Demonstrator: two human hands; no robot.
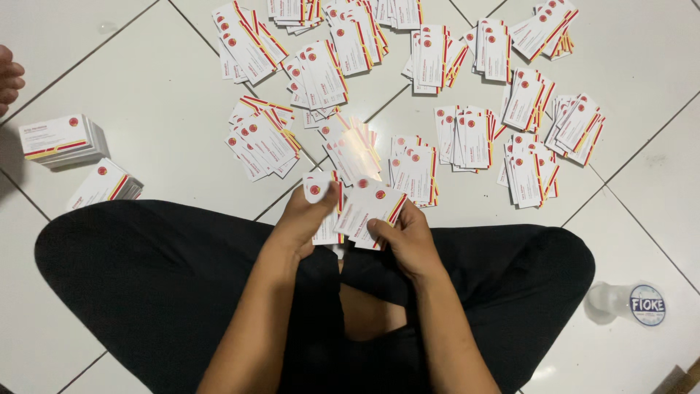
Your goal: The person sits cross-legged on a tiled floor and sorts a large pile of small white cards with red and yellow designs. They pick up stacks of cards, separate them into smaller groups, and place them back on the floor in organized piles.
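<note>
I sit cross-legged on a white tiled floor (146, 109). My left hand (306, 215) pinches a single white card (318, 187) with a red round mark and red-yellow stripe. My right hand (403, 237) holds a small fan of the same cards (372, 208) just beside it. A blurred card (355, 149) hovers above the floor just ahead of my hands. Several loose piles of matching cards (467, 135) spread across the tiles in front of me.
Two neat card stacks (58, 138) lie at the left. Another person's toes (9, 79) show at the left edge. A clear plastic bottle (628, 303) lies on its side at my right knee. My black-trousered legs (146, 277) fill the lower frame.
</note>
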